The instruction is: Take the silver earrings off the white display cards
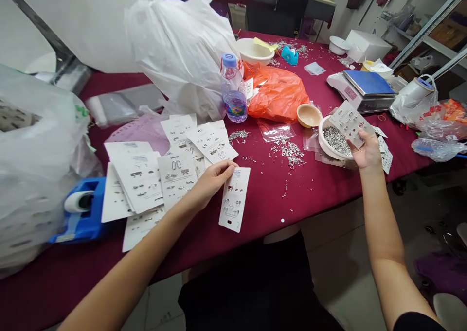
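Observation:
Pinched at its top edge, a white earring card [234, 200] with rows of small studs hangs from my left hand [215, 179] near the table's front edge. My right hand [366, 148] grips another earring card [350, 122], tilted over a white bowl [324, 144] full of small metal pieces [336, 140]. More cards [385, 155] lie partly hidden behind my right hand. Left of my left hand, several earring cards [136, 180] overlap in a spread pile. Loose metal pieces [290, 152] are scattered on the cloth between my hands.
A blue tape dispenser [85, 214] stands at left beside a filled plastic bag [32, 175]. Farther back are a large white bag [182, 44], a bottle [234, 93], an orange bag [279, 95], a small beige bowl [309, 115] and a scale [365, 90]. Dark red cloth [270, 200] covers the table.

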Available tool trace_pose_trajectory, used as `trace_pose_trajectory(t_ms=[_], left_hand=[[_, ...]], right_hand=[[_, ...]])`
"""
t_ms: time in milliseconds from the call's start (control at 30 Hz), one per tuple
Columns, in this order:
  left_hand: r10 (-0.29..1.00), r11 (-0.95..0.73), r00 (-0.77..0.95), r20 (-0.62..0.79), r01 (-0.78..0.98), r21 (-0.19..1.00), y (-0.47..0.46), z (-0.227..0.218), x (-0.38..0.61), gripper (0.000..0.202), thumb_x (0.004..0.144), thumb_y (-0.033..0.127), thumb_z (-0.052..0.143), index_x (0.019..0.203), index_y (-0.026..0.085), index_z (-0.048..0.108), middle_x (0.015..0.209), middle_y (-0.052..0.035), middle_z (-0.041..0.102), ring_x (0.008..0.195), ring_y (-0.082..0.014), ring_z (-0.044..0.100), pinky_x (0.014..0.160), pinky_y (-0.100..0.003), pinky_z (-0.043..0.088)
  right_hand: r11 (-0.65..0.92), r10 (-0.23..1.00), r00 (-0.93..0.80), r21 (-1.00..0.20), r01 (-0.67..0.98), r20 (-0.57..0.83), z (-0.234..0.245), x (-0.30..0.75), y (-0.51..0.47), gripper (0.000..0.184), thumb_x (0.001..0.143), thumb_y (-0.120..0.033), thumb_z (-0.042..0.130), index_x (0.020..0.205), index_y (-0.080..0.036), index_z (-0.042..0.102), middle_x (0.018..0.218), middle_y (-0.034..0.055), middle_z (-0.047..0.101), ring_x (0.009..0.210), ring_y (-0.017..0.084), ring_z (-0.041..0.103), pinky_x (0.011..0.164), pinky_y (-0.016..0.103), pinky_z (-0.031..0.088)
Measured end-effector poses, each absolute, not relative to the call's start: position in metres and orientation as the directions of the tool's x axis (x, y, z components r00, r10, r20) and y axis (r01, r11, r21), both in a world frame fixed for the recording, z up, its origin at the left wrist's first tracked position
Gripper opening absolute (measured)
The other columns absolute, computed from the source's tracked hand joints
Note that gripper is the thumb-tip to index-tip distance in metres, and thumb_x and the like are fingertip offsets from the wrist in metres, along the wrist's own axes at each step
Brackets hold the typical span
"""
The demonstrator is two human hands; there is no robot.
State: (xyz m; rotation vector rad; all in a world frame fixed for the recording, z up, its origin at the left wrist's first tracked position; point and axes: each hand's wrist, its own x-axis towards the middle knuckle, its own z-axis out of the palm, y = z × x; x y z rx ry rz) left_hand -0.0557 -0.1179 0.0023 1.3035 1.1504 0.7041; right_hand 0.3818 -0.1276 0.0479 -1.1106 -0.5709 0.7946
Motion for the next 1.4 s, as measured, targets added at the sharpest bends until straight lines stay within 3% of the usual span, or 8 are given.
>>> trace_pose_trajectory(t_ms=[167, 367, 500, 767, 1000, 1100, 1267, 1400], left_hand=[[0.913, 0.188, 0.325, -0.247, 0.204, 0.961, -0.118, 0.002, -0.056, 0.042, 0.075, 0.059, 0.067, 0.082, 0.018, 0.06, 0.071, 0.0019, 0.053, 0.067, -0.0132, 0.044, 0.065, -0.026, 0.034], [0.904, 0.197, 0.342, -0.259, 0.206, 0.959, -0.119, 0.002, -0.059, 0.041, 0.077, 0.059, 0.067, 0.082, 0.019, 0.06, 0.07, 0.0029, 0.05, 0.066, -0.0127, 0.042, 0.064, -0.026, 0.032], [0.905, 0.207, 0.33, -0.27, 0.214, 0.955, -0.118, 0.001, -0.058, 0.042, 0.075, 0.059, 0.067, 0.081, 0.019, 0.059, 0.07, 0.0029, 0.05, 0.066, -0.0124, 0.042, 0.064, -0.026, 0.032], [0.909, 0.181, 0.336, -0.248, 0.218, 0.959, -0.121, 0.007, -0.055, 0.04, 0.075, 0.058, 0.065, 0.08, 0.019, 0.059, 0.07, 0.0026, 0.049, 0.067, -0.0132, 0.042, 0.064, -0.026, 0.033], [0.91, 0.17, 0.341, -0.235, 0.209, 0.963, -0.119, 0.004, -0.055, 0.038, 0.076, 0.056, 0.065, 0.081, 0.019, 0.059, 0.071, 0.0023, 0.051, 0.067, -0.0134, 0.044, 0.065, -0.026, 0.036], [0.91, 0.169, 0.341, -0.236, 0.214, 0.962, -0.119, 0.004, -0.055, 0.037, 0.078, 0.055, 0.064, 0.081, 0.019, 0.059, 0.07, 0.0026, 0.05, 0.066, -0.0132, 0.044, 0.064, -0.026, 0.036], [0.918, 0.159, 0.33, -0.22, 0.203, 0.966, -0.119, 0.002, -0.056, 0.037, 0.077, 0.055, 0.066, 0.08, 0.019, 0.06, 0.07, 0.002, 0.053, 0.066, -0.0136, 0.046, 0.064, -0.026, 0.038], [0.923, 0.157, 0.32, -0.214, 0.193, 0.968, -0.118, -0.001, -0.057, 0.039, 0.076, 0.057, 0.067, 0.081, 0.019, 0.062, 0.071, 0.0012, 0.055, 0.067, -0.0138, 0.048, 0.064, -0.026, 0.039]], right_hand=[[0.285, 0.804, 0.59, -0.921, -0.266, 0.078, 0.053, 0.365, -0.142, 0.032, 0.073, -0.016, 0.075, 0.101, -0.027, 0.066, 0.102, -0.0052, 0.075, 0.093, 0.014, 0.074, 0.061, 0.022, 0.068], [0.268, 0.834, 0.547, -0.919, -0.288, 0.072, 0.057, 0.348, -0.154, 0.026, 0.074, -0.018, 0.076, 0.098, -0.023, 0.067, 0.111, 0.0004, 0.074, 0.104, 0.016, 0.072, 0.069, 0.019, 0.068], [0.261, 0.846, 0.529, -0.917, -0.301, 0.067, 0.053, 0.34, -0.153, 0.021, 0.078, -0.018, 0.074, 0.096, -0.026, 0.068, 0.114, -0.0021, 0.075, 0.109, 0.015, 0.071, 0.071, 0.018, 0.068], [0.241, 0.81, 0.585, -0.889, -0.39, -0.037, 0.038, 0.352, -0.134, 0.009, 0.084, -0.019, 0.074, 0.093, -0.021, 0.074, 0.098, -0.0023, 0.078, 0.076, 0.009, 0.074, 0.057, 0.009, 0.062], [0.226, 0.759, 0.644, -0.889, -0.398, -0.095, 0.037, 0.352, -0.127, 0.008, 0.083, -0.019, 0.075, 0.091, -0.021, 0.073, 0.091, -0.0031, 0.078, 0.066, 0.008, 0.071, 0.043, 0.008, 0.054], [0.227, 0.766, 0.641, -0.915, -0.333, -0.043, 0.039, 0.348, -0.128, 0.012, 0.078, -0.021, 0.079, 0.087, -0.02, 0.072, 0.086, -0.0023, 0.076, 0.063, 0.008, 0.068, 0.041, 0.01, 0.053], [0.277, 0.773, 0.627, -0.94, -0.199, 0.095, 0.041, 0.341, -0.129, 0.034, 0.063, -0.029, 0.089, 0.089, -0.016, 0.072, 0.077, -0.0005, 0.071, 0.056, 0.011, 0.062, 0.035, 0.017, 0.048], [0.254, 0.768, 0.634, -0.951, -0.178, 0.086, 0.044, 0.341, -0.128, 0.032, 0.064, -0.03, 0.086, 0.09, -0.018, 0.071, 0.08, 0.0004, 0.072, 0.06, 0.013, 0.065, 0.039, 0.02, 0.051]])
